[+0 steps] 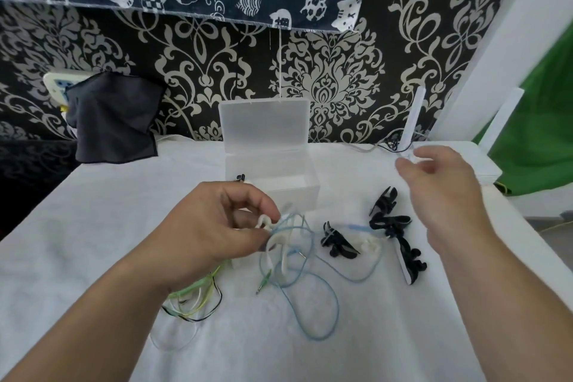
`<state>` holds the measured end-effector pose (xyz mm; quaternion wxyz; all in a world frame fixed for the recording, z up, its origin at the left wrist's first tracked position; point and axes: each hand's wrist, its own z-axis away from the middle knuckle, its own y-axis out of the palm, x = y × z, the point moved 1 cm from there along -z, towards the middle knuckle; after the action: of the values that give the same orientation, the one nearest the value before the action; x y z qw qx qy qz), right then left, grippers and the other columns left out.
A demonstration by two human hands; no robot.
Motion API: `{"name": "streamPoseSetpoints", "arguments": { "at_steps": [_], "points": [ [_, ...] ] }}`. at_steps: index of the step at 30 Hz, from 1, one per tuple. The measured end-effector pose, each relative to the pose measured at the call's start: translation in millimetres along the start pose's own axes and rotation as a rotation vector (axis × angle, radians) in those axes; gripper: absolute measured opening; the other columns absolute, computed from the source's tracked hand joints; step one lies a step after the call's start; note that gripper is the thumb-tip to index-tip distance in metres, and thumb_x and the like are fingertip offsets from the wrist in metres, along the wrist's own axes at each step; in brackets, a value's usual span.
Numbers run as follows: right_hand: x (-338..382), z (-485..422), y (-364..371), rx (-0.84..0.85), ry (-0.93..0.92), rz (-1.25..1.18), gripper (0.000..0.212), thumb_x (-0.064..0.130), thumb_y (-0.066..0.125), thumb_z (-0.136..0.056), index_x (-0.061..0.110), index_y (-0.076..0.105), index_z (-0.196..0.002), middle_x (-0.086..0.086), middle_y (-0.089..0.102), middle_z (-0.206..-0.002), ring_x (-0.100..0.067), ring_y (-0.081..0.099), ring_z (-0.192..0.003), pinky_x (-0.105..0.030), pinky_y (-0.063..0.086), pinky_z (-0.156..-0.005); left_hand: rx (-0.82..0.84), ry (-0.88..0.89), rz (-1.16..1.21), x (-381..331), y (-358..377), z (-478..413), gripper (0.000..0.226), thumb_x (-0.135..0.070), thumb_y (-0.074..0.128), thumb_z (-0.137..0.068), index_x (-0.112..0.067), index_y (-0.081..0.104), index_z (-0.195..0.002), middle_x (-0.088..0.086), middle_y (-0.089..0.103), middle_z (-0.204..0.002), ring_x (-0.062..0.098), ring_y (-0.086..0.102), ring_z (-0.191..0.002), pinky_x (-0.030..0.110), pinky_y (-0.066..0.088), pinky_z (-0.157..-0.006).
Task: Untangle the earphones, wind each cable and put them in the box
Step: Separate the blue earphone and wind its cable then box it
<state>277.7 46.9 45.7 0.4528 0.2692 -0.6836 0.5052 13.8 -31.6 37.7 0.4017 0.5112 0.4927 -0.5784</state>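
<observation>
Earphones point(283, 257) pinched by left hand point(214, 226); right hand point(443, 186) aloft (grip unclear).

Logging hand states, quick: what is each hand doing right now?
Left hand: pinching the white earphone.
Right hand: raised, fingers curled; a hold cannot be told.

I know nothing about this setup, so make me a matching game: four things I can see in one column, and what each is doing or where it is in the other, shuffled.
Things:
1. plastic box
2. blue cable
3. left hand
4. dark cloth

States or places:
a. hangs at the back left
b. pinches a white earphone part
c. open and translucent
d. lies in loops on the white tablecloth

Pairs: 1-c, 2-d, 3-b, 4-a
</observation>
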Motion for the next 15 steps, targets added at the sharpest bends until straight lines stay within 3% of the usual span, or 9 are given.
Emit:
{"name": "streamPoseSetpoints", "arguments": {
  "at_steps": [1,3,5,6,8,10,13,15],
  "points": [
    [7.4,9.4,2.9,0.095,-0.109,-0.002,0.025,0.036,0.067,-0.092,0.029,0.062,-0.116,0.007,0.064,-0.116,-0.01,0.06,-0.107,-0.029,0.046,-0.091,0.009,0.0,-0.007,0.1,1.5,-0.5,0.02,-0.01,0.076,-0.065,-0.013,0.073,-0.084,0.035,0.06,-0.069,0.023,0.054,-0.064,0.03,0.041,-0.063],
    [21.2,31.0,13.1,0.477,-0.217,-0.094,0.037,0.049,0.066,-0.089,0.031,0.063,-0.121,0.017,0.068,-0.113,0.007,0.061,-0.104,-0.017,0.043,-0.086,0.023,-0.004,-0.005,-0.2,4.5,-1.3,0.025,-0.018,0.077,-0.061,-0.014,0.073,-0.085,0.037,0.053,-0.068,0.025,0.047,-0.065,0.034,0.035,-0.065],
    [25.8,49.1,27.0,0.879,-0.182,-0.127,0.062,0.064,0.065,-0.077,0.032,0.059,-0.131,0.02,0.069,-0.114,0.012,0.061,-0.105,-0.016,0.043,-0.089,0.023,-0.003,0.005,-1.1,5.9,-1.6,0.028,-0.025,0.076,-0.06,-0.014,0.073,-0.086,0.036,0.05,-0.066,0.026,0.044,-0.066,0.038,0.033,-0.065],
    [22.5,53.8,33.6,0.996,-0.162,-0.105,0.066,0.063,0.068,-0.075,0.03,0.06,-0.131,0.02,0.071,-0.11,0.009,0.063,-0.104,-0.019,0.045,-0.091,0.025,-0.003,0.011,-2.5,6.3,-1.4,0.029,-0.026,0.077,-0.059,-0.014,0.073,-0.086,0.033,0.052,-0.065,0.026,0.045,-0.065,0.038,0.033,-0.064],
    [14.9,55.9,41.1,1.071,-0.165,-0.048,0.045,0.05,0.075,-0.08,0.024,0.069,-0.117,0.01,0.075,-0.095,-0.002,0.069,-0.094,-0.028,0.051,-0.091,0.024,-0.004,0.011,-3.2,5.6,-1.3,0.027,-0.023,0.079,-0.06,-0.014,0.073,-0.086,0.031,0.063,-0.07,0.024,0.052,-0.064,0.034,0.039,-0.063],
    [12.6,50.8,39.5,1.026,-0.158,-0.026,0.02,0.037,0.078,-0.083,0.019,0.074,-0.091,-0.001,0.074,-0.075,-0.013,0.069,-0.072,-0.033,0.052,-0.079,0.004,-0.016,-0.029,-1.1,3.9,-1.0,0.021,-0.015,0.078,-0.063,-0.015,0.074,-0.084,0.026,0.069,-0.074,0.021,0.056,-0.065,0.031,0.041,-0.064],
    [12.4,42.1,31.4,0.978,-0.105,-0.163,0.014,0.023,0.078,-0.083,0.015,0.072,-0.073,-0.004,0.055,-0.05,-0.015,0.048,-0.049,-0.029,0.045,-0.064,-0.027,-0.037,-0.105,3.4,0.9,0.2,0.024,-0.022,0.075,-0.059,-0.019,0.074,-0.083,0.022,0.067,-0.072,0.019,0.056,-0.063,0.031,0.042,-0.066],
    [14.7,39.3,27.2,0.985,-0.052,-0.33,0.012,0.021,0.074,-0.079,0.012,0.071,-0.071,0.002,0.042,-0.047,-0.012,0.035,-0.045,-0.023,0.045,-0.059,-0.034,-0.047,-0.125,4.5,1.3,0.5,0.026,-0.026,0.073,-0.058,-0.021,0.075,-0.084,0.01,0.069,-0.068,0.016,0.057,-0.061,0.031,0.044,-0.066]
  ]
}}
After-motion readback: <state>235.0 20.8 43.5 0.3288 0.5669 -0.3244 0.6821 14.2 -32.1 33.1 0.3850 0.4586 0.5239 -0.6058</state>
